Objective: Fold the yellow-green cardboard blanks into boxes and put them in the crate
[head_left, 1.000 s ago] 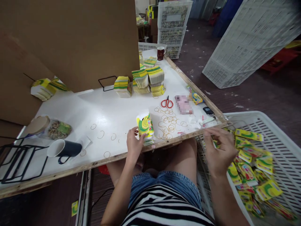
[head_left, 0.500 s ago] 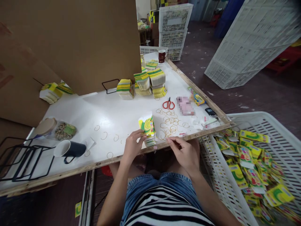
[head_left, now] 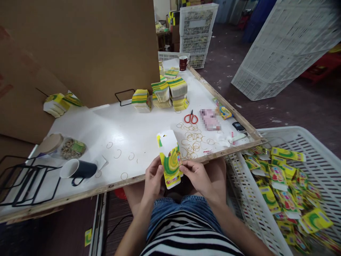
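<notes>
Both my hands hold a stack of yellow-green printed packets (head_left: 170, 160) upright over the near edge of the white table (head_left: 87, 128). My left hand (head_left: 153, 177) grips its left side, fingers wrapped round. My right hand (head_left: 195, 175) pinches its right side. Loose rubber bands (head_left: 193, 139) lie on the table just beyond the stack.
Bundled packet stacks (head_left: 170, 90) stand at the table's far side by red scissors (head_left: 190, 117). A dark mug (head_left: 78, 170) lies on its side at left, near a jar (head_left: 66, 147) and a black wire rack (head_left: 23, 177). A white crate (head_left: 314, 142) of loose packets (head_left: 282, 192) sits at my right.
My right hand came left from the crate to the packet stack. Both hands lifted the stack off the table and pulled it toward me, now upright.
</notes>
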`<state>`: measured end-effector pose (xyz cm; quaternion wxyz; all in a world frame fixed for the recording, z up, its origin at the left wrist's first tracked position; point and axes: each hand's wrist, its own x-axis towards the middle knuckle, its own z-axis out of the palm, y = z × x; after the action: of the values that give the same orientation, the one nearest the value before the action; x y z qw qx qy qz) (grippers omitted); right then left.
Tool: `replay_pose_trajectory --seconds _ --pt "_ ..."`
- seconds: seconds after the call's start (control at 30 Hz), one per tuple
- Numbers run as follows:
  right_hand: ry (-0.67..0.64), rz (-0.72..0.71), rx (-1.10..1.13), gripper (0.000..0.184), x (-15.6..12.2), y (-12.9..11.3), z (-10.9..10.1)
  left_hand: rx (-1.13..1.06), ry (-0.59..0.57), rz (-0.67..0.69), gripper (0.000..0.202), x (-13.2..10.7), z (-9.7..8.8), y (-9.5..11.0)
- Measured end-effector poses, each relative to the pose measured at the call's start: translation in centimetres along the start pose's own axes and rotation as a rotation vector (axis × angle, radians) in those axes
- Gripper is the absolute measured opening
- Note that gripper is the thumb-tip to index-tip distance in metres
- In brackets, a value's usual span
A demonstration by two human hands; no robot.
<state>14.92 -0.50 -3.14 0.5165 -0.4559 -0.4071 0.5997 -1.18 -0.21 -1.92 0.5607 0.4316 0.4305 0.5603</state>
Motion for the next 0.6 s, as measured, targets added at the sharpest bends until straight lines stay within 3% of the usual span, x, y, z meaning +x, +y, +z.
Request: replay_pose_trajectory --seconds 0.07,0.17,0.3,0.5,0.6 --pt "-0.015 0.028 0.049 0.031 -0.3 0.5 0.5 -0.200 -0.101 -0.235 0.048 0.4 -0.1 0.3" --pt "-0.001 0.006 0.050 0.033 -0.5 0.9 1.1 -0.342 -0.187 -0.354 0.040 0.6 0.1 0.8" --pt "0.036 -0.063 -0.136 0.030 -0.8 0.8 1.1 -0.342 -0.230 -0.338 0.042 0.4 0.7 1.0" --pt "0.078 -0.035 -0.347 0.037 -1.0 0.8 1.0 -0.213 -0.254 -0.240 0.051 0.1 1.0 0.4" --pt "0.083 -0.043 -0.375 0.034 -1.0 0.8 1.0 -0.204 -0.214 -0.250 0.046 -0.1 1.1 0.2"
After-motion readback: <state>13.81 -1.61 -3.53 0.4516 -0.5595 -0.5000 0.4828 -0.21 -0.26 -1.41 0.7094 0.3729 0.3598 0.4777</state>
